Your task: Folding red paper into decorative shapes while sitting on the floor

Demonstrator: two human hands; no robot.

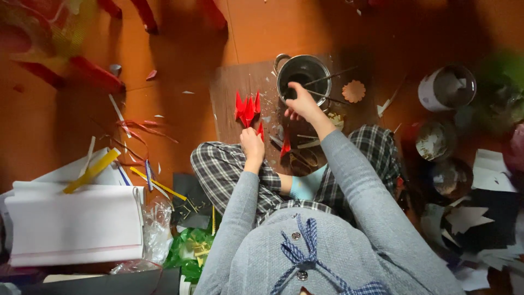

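Hiding fingertips: right hand (302, 102), pot (303, 75).

My left hand (252, 143) covers the base of the red folded paper piece (247, 108), so my grip on it can't be judged. My right hand (302, 102) hides part of the steel pot (303, 74) rim and whatever my fingers pinch. The green thing (505, 71) at the right is blurred; the white paper stack (73, 224) runs off the left edge.
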